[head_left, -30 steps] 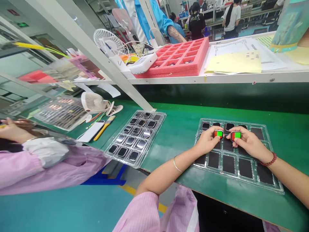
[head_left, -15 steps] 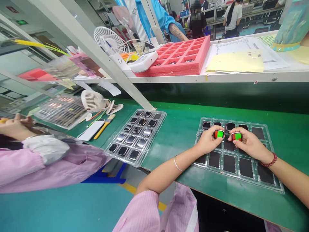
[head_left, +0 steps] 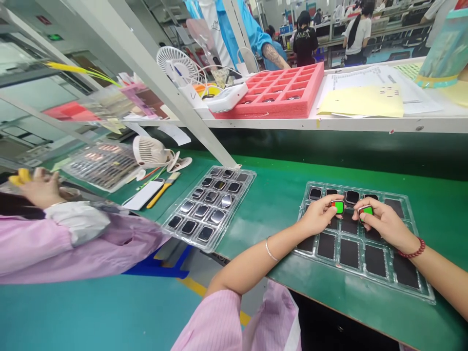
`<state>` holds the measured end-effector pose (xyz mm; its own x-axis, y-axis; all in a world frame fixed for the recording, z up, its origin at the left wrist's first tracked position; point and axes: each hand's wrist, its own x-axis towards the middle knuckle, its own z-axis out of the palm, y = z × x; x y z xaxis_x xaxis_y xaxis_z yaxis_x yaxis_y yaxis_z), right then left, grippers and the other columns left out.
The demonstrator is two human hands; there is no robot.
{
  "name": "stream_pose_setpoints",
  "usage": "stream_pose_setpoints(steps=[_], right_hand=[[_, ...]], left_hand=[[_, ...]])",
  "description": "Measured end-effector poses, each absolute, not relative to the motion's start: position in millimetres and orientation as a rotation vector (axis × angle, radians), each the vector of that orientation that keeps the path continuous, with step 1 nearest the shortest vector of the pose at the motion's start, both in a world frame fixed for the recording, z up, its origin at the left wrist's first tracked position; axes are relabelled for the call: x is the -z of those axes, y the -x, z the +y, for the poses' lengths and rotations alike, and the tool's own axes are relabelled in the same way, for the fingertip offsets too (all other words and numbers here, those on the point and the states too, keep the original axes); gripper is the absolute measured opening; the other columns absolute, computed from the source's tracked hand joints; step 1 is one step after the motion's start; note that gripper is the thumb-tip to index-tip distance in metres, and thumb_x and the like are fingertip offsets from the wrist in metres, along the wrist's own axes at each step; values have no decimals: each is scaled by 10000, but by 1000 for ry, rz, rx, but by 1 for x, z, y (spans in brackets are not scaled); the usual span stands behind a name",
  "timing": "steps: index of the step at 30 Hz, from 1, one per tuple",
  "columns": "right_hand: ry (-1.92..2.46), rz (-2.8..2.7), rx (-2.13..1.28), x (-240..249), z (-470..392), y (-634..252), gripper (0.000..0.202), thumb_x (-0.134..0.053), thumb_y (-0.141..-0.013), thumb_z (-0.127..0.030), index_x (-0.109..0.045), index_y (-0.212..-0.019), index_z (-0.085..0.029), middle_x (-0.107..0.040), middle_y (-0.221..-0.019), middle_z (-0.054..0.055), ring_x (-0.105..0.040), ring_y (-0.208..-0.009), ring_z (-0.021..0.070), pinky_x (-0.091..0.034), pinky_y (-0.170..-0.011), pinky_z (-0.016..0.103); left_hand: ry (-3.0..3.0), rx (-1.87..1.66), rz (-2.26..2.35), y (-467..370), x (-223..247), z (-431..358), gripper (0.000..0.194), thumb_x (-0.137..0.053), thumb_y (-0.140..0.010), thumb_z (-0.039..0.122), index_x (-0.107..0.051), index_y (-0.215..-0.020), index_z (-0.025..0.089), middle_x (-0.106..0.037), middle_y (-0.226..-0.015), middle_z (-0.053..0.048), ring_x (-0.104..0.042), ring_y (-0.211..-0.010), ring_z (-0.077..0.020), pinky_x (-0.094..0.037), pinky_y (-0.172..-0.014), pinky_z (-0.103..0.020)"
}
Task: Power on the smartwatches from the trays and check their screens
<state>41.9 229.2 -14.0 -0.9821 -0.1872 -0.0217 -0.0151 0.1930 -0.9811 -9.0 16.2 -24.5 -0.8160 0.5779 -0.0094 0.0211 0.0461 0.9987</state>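
Note:
Two small smartwatch bodies with lit red and green screens are held up side by side. My left hand [head_left: 320, 214] is closed on one watch [head_left: 337, 207], thumb at its screen. The other watch [head_left: 365, 213] is gripped by my right hand [head_left: 387, 222], whose thumb lies over the lower part of its screen. Both hands are above a clear plastic tray [head_left: 365, 265] with dark compartments. Several dark-screened watches, one of them this watch [head_left: 352, 197], sit in its back row. My forearms and hands hide part of the tray.
Left of my arms lies a second tray [head_left: 210, 207] full of watches. Beyond it are a yellow brush [head_left: 163, 190] and a small fan [head_left: 151, 151]. A shelf [head_left: 351, 123] above the bench carries a red foam tray [head_left: 274, 92]. A co-worker's hand [head_left: 42, 187] is at far left.
My thumbs have shifted on the watches, and the screens now show more green and less red. The co-worker's hand at left has risen with something yellow. The view has shifted slightly.

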Motion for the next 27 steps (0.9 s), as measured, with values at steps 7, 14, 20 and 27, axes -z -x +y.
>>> stream_pose_setpoints(steps=[7, 14, 20, 27], right_hand=[[182, 2301, 1932, 12, 230, -42, 175, -606, -901, -394, -607, -943, -224, -673, -750, 23, -501, -518, 122, -439, -472, 244], [230, 2337, 1906, 13, 229, -43, 170, -595, -910, -384, -621, -929, -217, -667, -744, 31, -507, -544, 134, -447, -478, 250], [239, 2239, 1989, 16, 229, -41, 250, -577, -910, -335, -603, -1139, -238, -701, -999, 76, -624, -680, 181, -552, -607, 335], [146, 2225, 2051, 20, 225, -37, 432, -642, -834, -294, -543, -1252, -247, -673, -1151, 108, -676, -808, 209, -597, -665, 364]], left_hand=[[-624, -1856, 1934, 11, 28, 16, 413, -510, -923, 418, -608, -1224, 152, -688, -1103, -125, -708, -772, -166, -455, -517, -181], [-613, -1864, 1960, 11, 28, 15, 389, -482, -928, 394, -653, -1158, 132, -699, -1021, -114, -700, -716, -150, -433, -492, -175], [-544, -1889, 1894, 13, 24, 17, 455, -500, -815, 151, -581, -1263, 157, -683, -1112, -111, -688, -811, -154, -470, -544, -183], [-566, -1917, 1879, 14, 30, 18, 668, -459, -660, 5, -549, -1301, 171, -661, -1195, -115, -689, -915, -170, -506, -648, -205]])
